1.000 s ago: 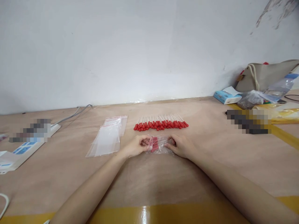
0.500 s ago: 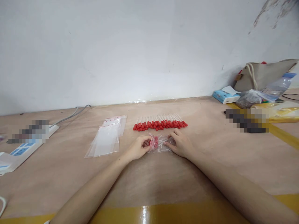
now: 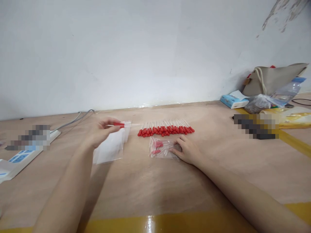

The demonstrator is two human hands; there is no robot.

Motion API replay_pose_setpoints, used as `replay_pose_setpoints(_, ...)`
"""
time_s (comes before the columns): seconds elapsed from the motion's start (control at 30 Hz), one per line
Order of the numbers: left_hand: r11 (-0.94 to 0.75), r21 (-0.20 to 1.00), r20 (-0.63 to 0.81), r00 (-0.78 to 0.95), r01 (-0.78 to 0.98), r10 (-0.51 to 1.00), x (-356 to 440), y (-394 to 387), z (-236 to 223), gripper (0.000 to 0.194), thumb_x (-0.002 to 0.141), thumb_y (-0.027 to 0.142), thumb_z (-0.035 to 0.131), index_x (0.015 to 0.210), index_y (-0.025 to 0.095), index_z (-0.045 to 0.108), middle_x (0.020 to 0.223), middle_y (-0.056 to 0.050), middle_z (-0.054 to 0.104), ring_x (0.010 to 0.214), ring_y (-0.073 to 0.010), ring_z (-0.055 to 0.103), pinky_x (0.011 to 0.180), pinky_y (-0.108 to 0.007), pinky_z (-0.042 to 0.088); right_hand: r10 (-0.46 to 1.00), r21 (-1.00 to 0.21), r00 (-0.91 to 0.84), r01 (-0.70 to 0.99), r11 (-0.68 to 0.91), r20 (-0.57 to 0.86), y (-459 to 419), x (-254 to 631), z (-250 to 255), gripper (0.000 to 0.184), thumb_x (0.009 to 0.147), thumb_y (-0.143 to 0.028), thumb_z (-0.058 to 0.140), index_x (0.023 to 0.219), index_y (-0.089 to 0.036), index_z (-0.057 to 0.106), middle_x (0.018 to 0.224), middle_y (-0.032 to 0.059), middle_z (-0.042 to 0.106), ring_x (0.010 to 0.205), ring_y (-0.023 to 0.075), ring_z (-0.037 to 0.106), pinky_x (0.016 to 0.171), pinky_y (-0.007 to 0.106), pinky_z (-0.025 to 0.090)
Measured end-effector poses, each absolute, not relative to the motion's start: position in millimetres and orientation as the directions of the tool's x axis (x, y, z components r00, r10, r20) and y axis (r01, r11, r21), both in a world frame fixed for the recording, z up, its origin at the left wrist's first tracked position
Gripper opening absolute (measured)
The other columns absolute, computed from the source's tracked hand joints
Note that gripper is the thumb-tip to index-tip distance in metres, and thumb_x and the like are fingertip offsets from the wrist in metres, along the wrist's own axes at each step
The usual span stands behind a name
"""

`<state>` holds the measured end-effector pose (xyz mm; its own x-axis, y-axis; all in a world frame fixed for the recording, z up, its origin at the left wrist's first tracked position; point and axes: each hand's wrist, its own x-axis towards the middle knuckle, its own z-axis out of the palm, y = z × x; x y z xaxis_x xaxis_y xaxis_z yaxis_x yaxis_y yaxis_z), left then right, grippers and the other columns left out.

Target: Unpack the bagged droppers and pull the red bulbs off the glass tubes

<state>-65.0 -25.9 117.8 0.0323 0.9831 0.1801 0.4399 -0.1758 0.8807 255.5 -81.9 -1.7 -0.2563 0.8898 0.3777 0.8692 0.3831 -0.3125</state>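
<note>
My left hand [image 3: 105, 131] is raised above the stack of clear zip bags [image 3: 110, 147], its fingers pinched on droppers [image 3: 119, 125]. Their red ends show at my fingertips, and faint pale tubes point right. My right hand [image 3: 186, 149] rests on the table, thumb and fingers closed on the right end of a clear plastic bag [image 3: 165, 150]. Red pieces [image 3: 157, 144] lie inside the bag's left half. Just behind the bag is a row of several droppers [image 3: 166, 129], red bulbs toward me and thin pale tubes toward the wall.
On the left lies a white power strip [image 3: 29, 152] with a grey cable [image 3: 73, 119]. A blue tissue pack [image 3: 234, 99], a beige bag [image 3: 274, 79] and plastic packaging [image 3: 286, 116] sit at the back right, near a dark blurred object [image 3: 255, 127]. A wall stands behind.
My left hand has let go of the plastic bag and moved left and up, now with red-ended droppers in its fingers. The bag lies flatter; my right hand stays at its end.
</note>
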Motion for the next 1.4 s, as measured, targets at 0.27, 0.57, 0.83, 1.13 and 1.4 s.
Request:
replay_pose_setpoints(0.27, -0.355, 0.718, 0.523, -0.128, 0.599, 0.843, -46.7, 5.4, 56.7, 0.021, 0.068, 0.024, 0.055, 0.086, 0.015, 0.061, 0.09, -0.005, 0.065, 0.08, -0.0164, 0.062, 0.071, -0.028, 0.051, 0.883, -0.331, -0.261, 0.855, 0.4, 0.391, -80.9, 256.1, -2.1, 0.024, 0.077, -0.044, 0.05, 0.08, -0.019, 0.052, 0.087, 0.0051, 0.05, 0.074, 0.0153, 0.05, 0.064, 0.027, 0.04)
replay_pose_setpoints(0.57, -0.423, 0.582, 0.446, 0.162, 0.695, 0.88, -38.8, 20.5, 11.5, 0.021, 0.07, 0.023, 0.052, 0.089, 0.017, 0.061, 0.093, -0.005, 0.062, 0.082, -0.0159, 0.06, 0.073, -0.027, 0.05, 0.888, -0.34, -0.267, 0.852, 0.399, 0.373, -81.6, 255.7, -0.9, 0.026, 0.078, -0.045, 0.049, 0.083, -0.019, 0.052, 0.087, 0.0043, 0.05, 0.076, 0.0149, 0.05, 0.065, 0.027, 0.04)
replay_pose_setpoints(0.83, -0.242, 0.75, 0.243, 0.084, 0.615, 0.966, -30.0, 13.0, 20.1, 0.04, 0.065, 0.018, 0.054, 0.105, 0.018, 0.052, 0.116, -0.008, 0.054, 0.084, -0.0179, 0.062, 0.072, -0.028, 0.049, 0.885, -0.345, -0.272, 0.846, 0.407, 0.377, -82.2, 255.8, 0.1, 0.026, 0.078, -0.044, 0.049, 0.081, -0.019, 0.052, 0.086, 0.005, 0.05, 0.075, 0.0151, 0.05, 0.065, 0.027, 0.041)
replay_pose_setpoints(1.13, -0.505, 0.509, 0.25, 0.442, 0.697, 0.861, -19.0, -21.3, 55.6, 0.013, 0.071, 0.027, 0.052, 0.075, 0.019, 0.063, 0.075, -0.002, 0.06, 0.065, -0.0132, 0.054, 0.061, -0.024, 0.043, 0.883, -0.349, -0.269, 0.843, 0.409, 0.385, -81.6, 256.0, -0.4, 0.025, 0.077, -0.044, 0.05, 0.08, -0.019, 0.052, 0.087, 0.0049, 0.051, 0.074, 0.0148, 0.051, 0.063, 0.026, 0.04)
replay_pose_setpoints(1.4, -0.486, 0.712, 0.1, 0.612, 0.507, 0.785, 8.0, -50.1, 31.8, 0.023, 0.073, 0.035, 0.059, 0.086, 0.018, 0.066, 0.075, -0.004, 0.061, 0.065, -0.0131, 0.053, 0.057, -0.022, 0.041, 0.887, -0.371, -0.245, 0.84, 0.396, 0.392, -80.2, 254.5, -2.0, 0.024, 0.077, -0.043, 0.05, 0.081, -0.019, 0.052, 0.086, 0.0046, 0.051, 0.074, 0.015, 0.051, 0.065, 0.027, 0.041)
